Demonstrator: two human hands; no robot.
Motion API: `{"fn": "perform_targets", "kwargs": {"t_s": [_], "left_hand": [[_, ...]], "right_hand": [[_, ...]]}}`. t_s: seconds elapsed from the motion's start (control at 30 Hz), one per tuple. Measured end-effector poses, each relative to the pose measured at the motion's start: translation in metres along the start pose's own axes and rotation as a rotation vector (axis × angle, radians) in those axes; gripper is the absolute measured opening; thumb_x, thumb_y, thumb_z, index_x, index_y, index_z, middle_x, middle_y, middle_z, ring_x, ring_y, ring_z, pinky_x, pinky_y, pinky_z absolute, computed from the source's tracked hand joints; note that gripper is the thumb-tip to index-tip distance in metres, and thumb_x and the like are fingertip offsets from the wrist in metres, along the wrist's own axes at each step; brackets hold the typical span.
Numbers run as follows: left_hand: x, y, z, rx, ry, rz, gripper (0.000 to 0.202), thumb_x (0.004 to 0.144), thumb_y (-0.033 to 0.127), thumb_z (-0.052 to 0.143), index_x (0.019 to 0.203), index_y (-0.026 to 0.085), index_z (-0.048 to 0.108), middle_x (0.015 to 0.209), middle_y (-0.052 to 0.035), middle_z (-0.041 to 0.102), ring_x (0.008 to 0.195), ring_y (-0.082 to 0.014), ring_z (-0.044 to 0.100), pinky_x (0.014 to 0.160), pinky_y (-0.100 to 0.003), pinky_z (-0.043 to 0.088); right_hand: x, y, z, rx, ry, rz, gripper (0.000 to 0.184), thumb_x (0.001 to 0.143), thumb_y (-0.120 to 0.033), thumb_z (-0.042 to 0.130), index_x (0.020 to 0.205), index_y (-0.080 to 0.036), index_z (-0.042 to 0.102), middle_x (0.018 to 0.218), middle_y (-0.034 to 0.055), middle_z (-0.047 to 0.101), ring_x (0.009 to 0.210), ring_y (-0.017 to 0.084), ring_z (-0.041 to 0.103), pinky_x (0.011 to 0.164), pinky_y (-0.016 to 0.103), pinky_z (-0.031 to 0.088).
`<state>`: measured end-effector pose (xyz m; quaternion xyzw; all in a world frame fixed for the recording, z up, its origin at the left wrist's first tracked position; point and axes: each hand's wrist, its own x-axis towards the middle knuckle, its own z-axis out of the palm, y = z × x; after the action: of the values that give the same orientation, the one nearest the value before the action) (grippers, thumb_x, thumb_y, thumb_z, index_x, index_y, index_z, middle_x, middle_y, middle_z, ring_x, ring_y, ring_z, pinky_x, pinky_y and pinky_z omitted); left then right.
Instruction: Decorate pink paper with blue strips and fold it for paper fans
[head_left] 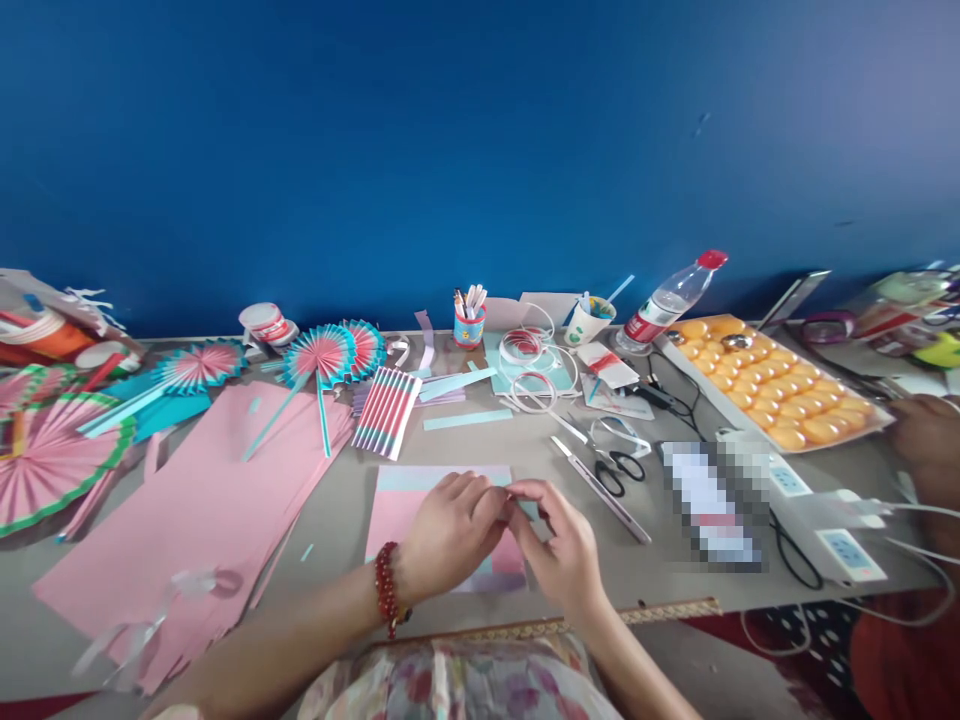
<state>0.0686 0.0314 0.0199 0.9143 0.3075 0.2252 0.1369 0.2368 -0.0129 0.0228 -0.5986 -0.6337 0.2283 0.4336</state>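
Observation:
My left hand [450, 532], a red bead bracelet [386, 590] at its wrist, is closed with its fingers curled. My right hand [562, 550] meets it, thumb and forefinger pinched together; whatever sits between the fingertips is too small to make out. Under both hands lies a pink sheet of paper [388, 525] with pale blue and purple bands, partly covered by them. A pleated striped paper [386, 412] rests just beyond the sheet. To the right of my hands are black-handled scissors [621, 470] and a slim white craft knife [604, 490].
Pink paper sheets [202, 480] and folded paper fans [319, 355] cover the left side. Behind stand a pen cup [469, 325] and a bottle [667, 305]. On the right are a phone [709, 505], a power strip [817, 510], a tray of orange domes [772, 385] and another person's hand [926, 430].

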Motion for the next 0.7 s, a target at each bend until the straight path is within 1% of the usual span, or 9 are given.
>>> {"fn": "perform_targets", "kwargs": {"t_s": [0.07, 0.17, 0.3, 0.37, 0.43, 0.47, 0.57, 0.63, 0.7], "left_hand": [[-0.003, -0.001, -0.001, -0.047, 0.021, -0.036, 0.015, 0.095, 0.015, 0.042, 0.099, 0.018, 0.056, 0.087, -0.0068, 0.061, 0.079, -0.0228, 0.056, 0.071, -0.035, 0.043], [-0.006, -0.006, -0.005, -0.261, 0.005, -0.143, 0.019, 0.097, 0.018, 0.041, 0.099, 0.019, 0.059, 0.084, -0.0048, 0.062, 0.076, -0.0188, 0.056, 0.068, -0.03, 0.042], [-0.006, -0.006, -0.009, -0.612, -0.046, -0.413, 0.026, 0.095, 0.026, 0.048, 0.072, 0.017, 0.058, 0.066, 0.0006, 0.059, 0.061, -0.0121, 0.053, 0.055, -0.022, 0.037], [-0.005, -0.003, -0.009, -0.714, -0.067, -0.461, 0.03, 0.094, 0.028, 0.05, 0.067, 0.016, 0.055, 0.065, 0.0006, 0.06, 0.06, -0.0112, 0.053, 0.055, -0.021, 0.037], [-0.004, 0.0, -0.009, -0.748, -0.07, -0.434, 0.029, 0.093, 0.027, 0.051, 0.067, 0.016, 0.056, 0.067, 0.0004, 0.061, 0.062, -0.0111, 0.054, 0.058, -0.02, 0.038], [-0.004, 0.001, -0.009, -0.746, -0.07, -0.415, 0.029, 0.093, 0.027, 0.05, 0.067, 0.016, 0.057, 0.066, 0.0005, 0.061, 0.062, -0.011, 0.053, 0.058, -0.02, 0.038], [-0.005, 0.002, -0.009, -0.743, -0.089, -0.397, 0.027, 0.094, 0.03, 0.05, 0.074, 0.016, 0.061, 0.072, -0.0008, 0.064, 0.066, -0.0122, 0.055, 0.058, -0.021, 0.038], [-0.008, 0.001, -0.011, -0.769, -0.115, -0.423, 0.022, 0.094, 0.032, 0.051, 0.084, 0.017, 0.065, 0.083, -0.0029, 0.068, 0.074, -0.0139, 0.059, 0.061, -0.021, 0.041], [-0.012, 0.0, -0.013, -0.804, -0.135, -0.469, 0.021, 0.093, 0.033, 0.052, 0.088, 0.017, 0.064, 0.087, -0.0035, 0.068, 0.077, -0.0144, 0.06, 0.061, -0.02, 0.042]], "right_hand": [[0.0, -0.003, 0.003, 0.135, -0.051, 0.074, 0.012, 0.09, -0.03, 0.055, 0.094, -0.022, 0.063, 0.079, 0.0014, 0.067, 0.065, 0.014, 0.062, 0.06, 0.023, 0.049], [-0.002, 0.0, 0.001, 0.385, -0.149, 0.182, 0.019, 0.088, -0.037, 0.061, 0.098, -0.021, 0.062, 0.083, 0.0033, 0.065, 0.067, 0.014, 0.061, 0.06, 0.024, 0.05], [-0.002, 0.006, 0.004, 0.68, -0.261, 0.251, 0.04, 0.081, -0.045, 0.07, 0.112, -0.022, 0.057, 0.091, 0.0051, 0.061, 0.078, 0.017, 0.059, 0.067, 0.027, 0.051], [-0.001, 0.005, 0.007, 0.662, -0.236, 0.263, 0.03, 0.083, -0.042, 0.07, 0.103, -0.022, 0.06, 0.085, 0.0028, 0.057, 0.075, 0.015, 0.056, 0.067, 0.026, 0.048], [0.002, 0.003, 0.007, 0.587, -0.196, 0.24, 0.019, 0.085, -0.039, 0.067, 0.087, -0.02, 0.062, 0.084, 0.0021, 0.054, 0.071, 0.013, 0.052, 0.066, 0.025, 0.046], [0.003, 0.002, 0.006, 0.564, -0.19, 0.232, 0.02, 0.086, -0.039, 0.066, 0.083, -0.02, 0.061, 0.087, 0.0027, 0.054, 0.071, 0.012, 0.051, 0.065, 0.025, 0.045], [0.004, 0.002, -0.002, 0.558, -0.224, 0.299, 0.023, 0.088, -0.043, 0.062, 0.086, -0.02, 0.06, 0.091, 0.0037, 0.057, 0.07, 0.012, 0.05, 0.065, 0.025, 0.043], [0.004, 0.005, -0.009, 0.545, -0.267, 0.375, 0.026, 0.088, -0.045, 0.062, 0.086, -0.02, 0.058, 0.08, 0.0015, 0.057, 0.069, 0.012, 0.049, 0.064, 0.024, 0.042], [0.002, 0.009, -0.013, 0.541, -0.312, 0.427, 0.028, 0.086, -0.046, 0.064, 0.084, -0.019, 0.056, 0.072, -0.0011, 0.053, 0.067, 0.012, 0.049, 0.063, 0.024, 0.04]]}}
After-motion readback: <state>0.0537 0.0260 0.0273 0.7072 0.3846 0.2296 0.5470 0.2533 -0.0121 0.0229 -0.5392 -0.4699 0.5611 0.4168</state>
